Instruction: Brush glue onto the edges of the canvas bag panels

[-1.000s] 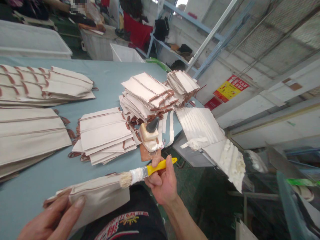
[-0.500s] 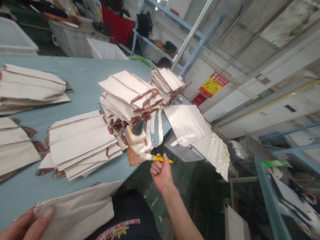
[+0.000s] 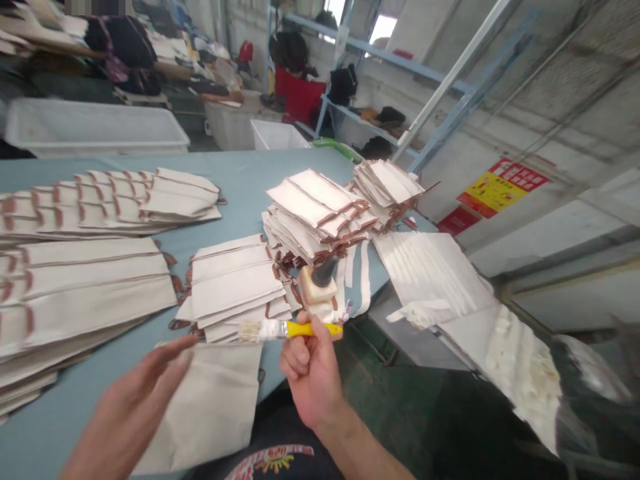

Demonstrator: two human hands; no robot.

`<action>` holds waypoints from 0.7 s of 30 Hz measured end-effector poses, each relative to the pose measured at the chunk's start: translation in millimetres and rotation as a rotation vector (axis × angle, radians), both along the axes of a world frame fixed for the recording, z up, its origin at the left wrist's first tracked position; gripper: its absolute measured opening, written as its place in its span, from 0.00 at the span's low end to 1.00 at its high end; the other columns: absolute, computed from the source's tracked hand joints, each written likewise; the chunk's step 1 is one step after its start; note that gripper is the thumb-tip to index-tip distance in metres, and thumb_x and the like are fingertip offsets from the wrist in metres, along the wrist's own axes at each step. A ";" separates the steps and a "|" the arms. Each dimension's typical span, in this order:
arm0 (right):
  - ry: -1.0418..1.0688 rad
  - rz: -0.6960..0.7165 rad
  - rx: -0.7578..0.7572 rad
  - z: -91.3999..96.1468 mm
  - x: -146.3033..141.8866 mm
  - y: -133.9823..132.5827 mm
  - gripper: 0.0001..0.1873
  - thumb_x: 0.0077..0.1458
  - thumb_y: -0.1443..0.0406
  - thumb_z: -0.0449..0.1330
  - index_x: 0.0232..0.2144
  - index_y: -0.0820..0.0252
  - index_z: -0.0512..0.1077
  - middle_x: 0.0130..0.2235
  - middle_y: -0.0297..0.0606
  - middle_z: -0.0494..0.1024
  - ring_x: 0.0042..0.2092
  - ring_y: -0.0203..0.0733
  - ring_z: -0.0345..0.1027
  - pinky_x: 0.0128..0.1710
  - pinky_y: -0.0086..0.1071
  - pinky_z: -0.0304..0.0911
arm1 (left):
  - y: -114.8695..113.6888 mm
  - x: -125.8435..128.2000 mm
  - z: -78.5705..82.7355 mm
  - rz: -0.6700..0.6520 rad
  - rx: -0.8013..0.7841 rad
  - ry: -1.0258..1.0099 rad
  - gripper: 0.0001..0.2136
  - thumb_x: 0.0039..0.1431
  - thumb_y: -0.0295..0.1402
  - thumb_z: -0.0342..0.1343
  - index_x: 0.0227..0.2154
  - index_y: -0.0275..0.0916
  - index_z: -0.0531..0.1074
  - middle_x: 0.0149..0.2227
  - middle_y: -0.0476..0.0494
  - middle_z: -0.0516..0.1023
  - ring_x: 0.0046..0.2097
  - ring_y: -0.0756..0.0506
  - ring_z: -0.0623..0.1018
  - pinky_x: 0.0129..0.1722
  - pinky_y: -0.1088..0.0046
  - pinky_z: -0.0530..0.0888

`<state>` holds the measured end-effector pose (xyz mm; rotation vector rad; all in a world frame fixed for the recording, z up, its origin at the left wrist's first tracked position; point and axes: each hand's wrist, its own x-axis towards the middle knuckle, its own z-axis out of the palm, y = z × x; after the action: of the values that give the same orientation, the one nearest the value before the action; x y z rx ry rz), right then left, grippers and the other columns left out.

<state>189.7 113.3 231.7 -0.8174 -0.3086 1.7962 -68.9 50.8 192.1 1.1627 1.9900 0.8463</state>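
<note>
My right hand [image 3: 309, 365] is closed round the yellow handle of a glue brush [image 3: 286, 329], whose whitened bristles point left over the table's near edge. Below the bristles lies a beige fabric piece [image 3: 214, 400], partly hanging off the table. My left hand [image 3: 131, 413] hovers over this piece with fingers stretched out, holding nothing. Just behind the brush stands a glue bottle [image 3: 318, 291] with a dark cone tip.
Stacks of beige pieces with brown trim [image 3: 235, 288] [image 3: 320, 213] [image 3: 80, 293] cover the blue table [image 3: 240, 180]. A glue-smeared white board [image 3: 440, 287] juts off the right edge. White bins [image 3: 95, 130] and shelving stand behind.
My right hand brought the brush back from the glue bottle to above the fabric piece. My left hand lifted off the piece, which now lies turned with its short edge toward the stacks.
</note>
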 end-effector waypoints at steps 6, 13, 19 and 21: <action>-0.181 0.017 0.186 10.1 -52.5 -29.0 0.32 0.58 0.32 0.73 0.33 0.52 0.75 0.21 0.20 0.61 0.24 0.33 0.50 0.24 0.26 0.52 | -19.0 119.1 32.9 0.051 0.172 -0.660 0.45 0.56 0.75 0.64 0.61 0.41 0.86 0.67 0.30 0.87 0.69 0.23 0.82 0.71 0.48 0.79; -0.238 0.167 0.282 -22.5 -70.6 -67.8 0.30 0.63 0.34 0.72 0.41 0.52 0.80 0.25 0.25 0.68 0.23 0.34 0.51 0.25 0.30 0.54 | -18.6 103.7 56.5 0.203 0.280 -0.639 0.29 0.69 0.62 0.63 0.53 0.42 0.89 0.57 0.34 0.91 0.61 0.29 0.86 0.64 0.57 0.82; -0.417 0.158 0.425 -59.0 -34.4 -53.6 0.33 0.65 0.33 0.67 0.41 0.56 0.82 0.19 0.24 0.66 0.20 0.33 0.48 0.22 0.27 0.49 | -37.1 78.2 75.2 0.345 0.394 -0.881 0.24 0.60 0.59 0.75 0.27 0.44 0.79 0.15 0.56 0.67 0.22 0.47 0.72 0.31 0.71 0.79; -0.585 0.141 0.487 -39.9 -20.5 -41.4 0.24 0.67 0.42 0.71 0.39 0.57 0.84 0.20 0.26 0.68 0.22 0.34 0.54 0.24 0.28 0.52 | -49.7 80.5 81.8 0.345 0.245 -0.958 0.28 0.57 0.64 0.75 0.27 0.44 0.76 0.14 0.63 0.55 0.17 0.53 0.53 0.20 0.76 0.64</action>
<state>169.2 71.9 191.8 -0.9614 -1.1587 1.4751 11.6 1.1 274.0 0.3606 1.2924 1.5007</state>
